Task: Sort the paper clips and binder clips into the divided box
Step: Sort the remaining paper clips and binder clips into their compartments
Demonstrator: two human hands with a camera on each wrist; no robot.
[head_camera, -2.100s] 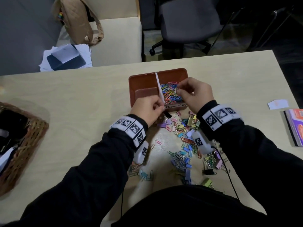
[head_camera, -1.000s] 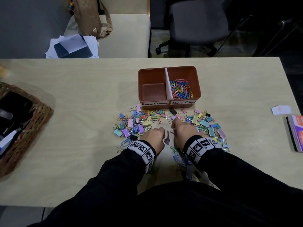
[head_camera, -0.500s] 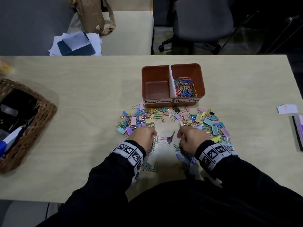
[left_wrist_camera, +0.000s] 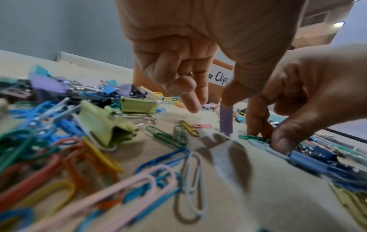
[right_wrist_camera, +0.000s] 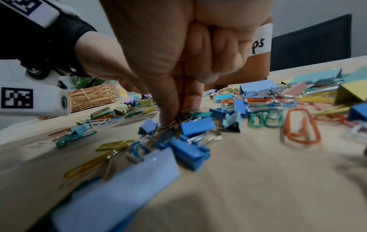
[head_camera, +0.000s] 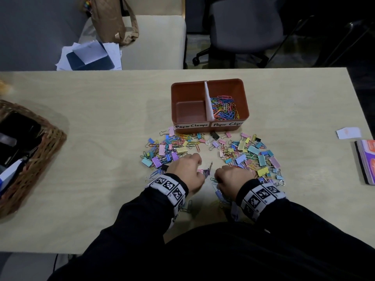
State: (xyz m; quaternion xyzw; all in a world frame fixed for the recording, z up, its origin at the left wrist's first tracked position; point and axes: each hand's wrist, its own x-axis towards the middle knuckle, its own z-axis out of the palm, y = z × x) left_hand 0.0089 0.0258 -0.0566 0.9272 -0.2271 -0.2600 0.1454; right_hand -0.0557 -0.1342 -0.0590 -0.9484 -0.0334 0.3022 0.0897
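Note:
The brown divided box stands mid-table. Its left half, labelled Paper Clamps, is empty and its right half holds coloured paper clips. Mixed binder clips and paper clips lie scattered in front of it. A purple binder clip stands upright between my hands. The thumb of my left hand touches its top while the index finger hangs apart from it and the other fingers are curled. My right hand pinches down on a green paper clip among blue binder clips.
A wicker basket sits at the table's left edge. A stack of books and a paper slip lie at the right edge. Beyond the table are a chair with papers and a bag, and an office chair.
Both hands came back from the box to the near part of the pile. In the last half second my left hand shifted right to the purple binder clip, which stayed in place.

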